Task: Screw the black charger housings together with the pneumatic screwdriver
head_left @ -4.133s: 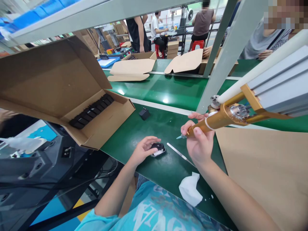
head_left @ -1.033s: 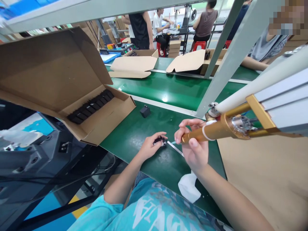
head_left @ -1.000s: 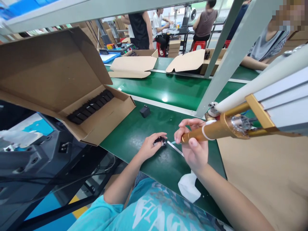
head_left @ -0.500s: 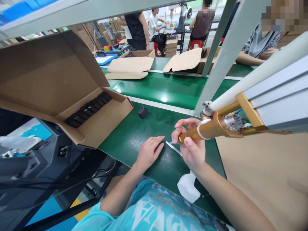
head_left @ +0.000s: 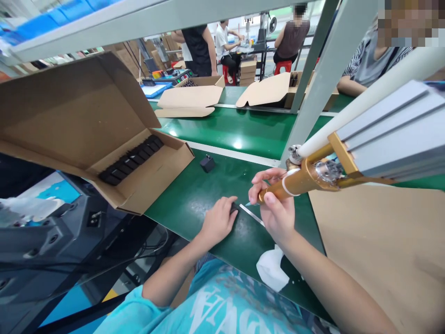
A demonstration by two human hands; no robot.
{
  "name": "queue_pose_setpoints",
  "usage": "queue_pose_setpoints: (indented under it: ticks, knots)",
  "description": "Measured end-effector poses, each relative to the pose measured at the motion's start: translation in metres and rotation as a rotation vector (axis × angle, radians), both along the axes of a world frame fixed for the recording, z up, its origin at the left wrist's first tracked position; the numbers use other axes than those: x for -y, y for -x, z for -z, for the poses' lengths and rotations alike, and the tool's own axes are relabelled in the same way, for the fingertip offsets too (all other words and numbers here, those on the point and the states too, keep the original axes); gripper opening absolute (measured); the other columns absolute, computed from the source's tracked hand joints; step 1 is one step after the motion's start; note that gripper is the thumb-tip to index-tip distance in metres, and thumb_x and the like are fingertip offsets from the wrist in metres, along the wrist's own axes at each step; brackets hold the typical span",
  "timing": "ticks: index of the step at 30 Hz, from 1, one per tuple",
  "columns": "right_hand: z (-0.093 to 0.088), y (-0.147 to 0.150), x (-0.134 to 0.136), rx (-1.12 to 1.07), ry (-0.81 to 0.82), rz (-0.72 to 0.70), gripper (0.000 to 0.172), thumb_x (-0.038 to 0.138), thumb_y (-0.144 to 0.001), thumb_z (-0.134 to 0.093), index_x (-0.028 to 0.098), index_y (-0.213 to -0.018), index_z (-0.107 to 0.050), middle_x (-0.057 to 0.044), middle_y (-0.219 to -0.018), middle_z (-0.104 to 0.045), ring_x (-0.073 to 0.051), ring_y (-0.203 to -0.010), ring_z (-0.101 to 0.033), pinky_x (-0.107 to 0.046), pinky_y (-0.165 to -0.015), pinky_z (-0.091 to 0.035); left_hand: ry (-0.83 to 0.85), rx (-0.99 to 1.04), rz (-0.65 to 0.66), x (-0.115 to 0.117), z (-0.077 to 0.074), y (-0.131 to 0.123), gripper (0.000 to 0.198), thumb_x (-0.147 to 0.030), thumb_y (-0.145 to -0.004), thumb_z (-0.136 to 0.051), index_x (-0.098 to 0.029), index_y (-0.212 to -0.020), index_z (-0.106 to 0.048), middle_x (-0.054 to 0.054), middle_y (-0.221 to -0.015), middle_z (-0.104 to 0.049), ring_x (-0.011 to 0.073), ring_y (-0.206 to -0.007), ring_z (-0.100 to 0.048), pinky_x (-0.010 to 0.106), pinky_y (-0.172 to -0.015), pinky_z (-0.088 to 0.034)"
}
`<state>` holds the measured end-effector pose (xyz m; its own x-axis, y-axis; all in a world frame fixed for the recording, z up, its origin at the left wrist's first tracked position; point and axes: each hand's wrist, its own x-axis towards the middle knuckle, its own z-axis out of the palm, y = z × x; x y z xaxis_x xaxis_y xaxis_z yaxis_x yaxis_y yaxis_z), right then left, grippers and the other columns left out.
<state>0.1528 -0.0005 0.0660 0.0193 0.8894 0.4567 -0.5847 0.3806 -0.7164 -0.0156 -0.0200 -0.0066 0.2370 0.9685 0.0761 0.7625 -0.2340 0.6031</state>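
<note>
My left hand (head_left: 219, 219) is closed around a small black piece (head_left: 235, 207), mostly hidden by the fingers, low over the green table. Gripped in my right hand (head_left: 276, 204) is a gold-coloured glue dispenser (head_left: 283, 186), wrapped by the fingers and thumb. Its thin teal needle tip (head_left: 248, 204) points left toward the black piece, with a small gap between them. A narrow metallic strip (head_left: 252, 215) lies between my hands, its near end passing behind my right hand. Farther back on the table, a black plug adapter (head_left: 207, 163) stands by itself.
An open cardboard box (head_left: 163, 174) at left holds a row of black adapters (head_left: 130, 161). White tissue (head_left: 273, 269) lies near the front edge. Cardboard (head_left: 375, 232) covers the right side. A slanted metal post (head_left: 309, 102) rises behind the dispenser. Several people are beyond the green conveyor (head_left: 239, 127).
My left hand has shifted slightly right, and more of the black piece shows at its fingertips. The dispenser's body has swung a little leftward. The view has moved slightly.
</note>
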Motion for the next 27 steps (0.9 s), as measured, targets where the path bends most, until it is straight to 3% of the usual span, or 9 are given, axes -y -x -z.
queue_pose_setpoints:
  ticks: [5, 8, 10, 13, 17, 19, 21, 23, 27]
  knots:
    - [0.001, -0.002, -0.003, 0.004, -0.002, 0.044, 0.032, 0.035, -0.084, -0.064, 0.03, -0.113, -0.051, 0.001, -0.097, -0.058, -0.009, -0.059, -0.056, -0.03, -0.059, -0.045, 0.489, 1.132, -0.15, -0.012, -0.005, 0.009, 0.048, -0.048, -0.089, -0.052, -0.028, -0.132, -0.043, 0.004, -0.096, -0.06, 0.0172, -0.072, -0.058, 0.03, -0.059, -0.047]
    - [0.001, -0.004, -0.005, 0.004, 0.016, 0.064, 0.034, 0.035, -0.083, -0.064, 0.029, -0.114, -0.051, 0.001, -0.096, -0.057, -0.01, -0.059, -0.056, -0.03, -0.059, -0.045, 0.61, 1.436, -0.128, -0.011, -0.013, 0.004, 0.052, -0.047, -0.084, -0.057, -0.026, -0.13, -0.045, 0.005, -0.093, -0.06, 0.0146, -0.065, -0.053, 0.027, -0.055, -0.04]
    - [0.001, -0.005, -0.006, 0.003, 0.024, 0.068, 0.034, 0.034, -0.083, -0.064, 0.029, -0.114, -0.051, 0.001, -0.096, -0.057, -0.01, -0.059, -0.057, -0.03, -0.059, -0.045, 0.612, 1.453, -0.094, -0.01, -0.016, 0.001, 0.054, -0.048, -0.084, -0.056, -0.025, -0.131, -0.045, 0.006, -0.093, -0.061, 0.0142, -0.063, -0.052, 0.027, -0.054, -0.038]
    - [0.003, -0.007, -0.007, -0.016, 0.009, 0.054, 0.032, 0.032, -0.084, -0.064, 0.029, -0.114, -0.053, 0.0, -0.096, -0.057, -0.01, -0.06, -0.057, -0.03, -0.06, -0.044, 0.533, 1.324, -0.06, -0.012, -0.013, 0.003, 0.059, -0.054, -0.086, -0.052, -0.025, -0.135, -0.041, 0.007, -0.095, -0.06, 0.0159, -0.065, -0.053, 0.029, -0.057, -0.04]
    - [0.004, -0.008, -0.009, -0.012, 0.013, 0.049, 0.034, 0.033, -0.084, -0.064, 0.03, -0.116, -0.052, 0.0, -0.096, -0.057, -0.01, -0.06, -0.057, -0.03, -0.059, -0.044, 0.136, 0.801, -0.15, -0.036, -0.007, 0.02, 0.063, -0.055, -0.082, -0.063, -0.025, -0.134, -0.043, 0.007, -0.104, -0.057, 0.0207, -0.088, -0.057, 0.034, -0.077, -0.047]
    - [0.005, -0.009, -0.01, -0.003, 0.02, 0.061, 0.035, 0.034, -0.083, -0.064, 0.03, -0.115, -0.052, 0.0, -0.096, -0.056, -0.01, -0.059, -0.056, -0.03, -0.059, -0.044, 0.003, 0.643, -0.185, -0.053, -0.01, 0.031, 0.063, -0.054, -0.08, -0.066, -0.024, -0.132, -0.046, 0.005, -0.101, -0.056, 0.0204, -0.09, -0.056, 0.034, -0.082, -0.046]
    - [0.005, -0.01, -0.011, 0.005, 0.022, 0.068, 0.035, 0.035, -0.083, -0.064, 0.029, -0.114, -0.051, 0.0, -0.096, -0.056, -0.01, -0.059, -0.056, -0.03, -0.058, -0.044, 0.023, 0.739, -0.177, -0.064, -0.018, 0.038, 0.06, -0.055, -0.083, -0.062, -0.023, -0.132, -0.045, 0.003, -0.092, -0.056, 0.0182, -0.082, -0.057, 0.031, -0.076, -0.047]
    - [0.005, -0.012, -0.012, 0.01, 0.024, 0.072, 0.034, 0.036, -0.083, -0.064, 0.029, -0.114, -0.051, 0.0, -0.096, -0.056, -0.01, -0.059, -0.056, -0.03, -0.058, -0.044, 0.108, 0.972, -0.144, -0.064, -0.029, 0.038, 0.057, -0.054, -0.087, -0.057, -0.024, -0.133, -0.043, 0.002, -0.087, -0.056, 0.0155, -0.073, -0.057, 0.028, -0.066, -0.046]
    - [0.004, -0.015, -0.014, 0.019, 0.048, 0.097, 0.035, 0.035, -0.082, -0.064, 0.029, -0.114, -0.052, 0.0, -0.096, -0.056, -0.011, -0.059, -0.056, -0.031, -0.059, -0.044, 0.186, 1.261, -0.04, -0.041, -0.05, 0.022, 0.055, -0.053, -0.086, -0.057, -0.025, -0.131, -0.041, 0.004, -0.091, -0.06, 0.0125, -0.062, -0.054, 0.025, -0.056, -0.042]
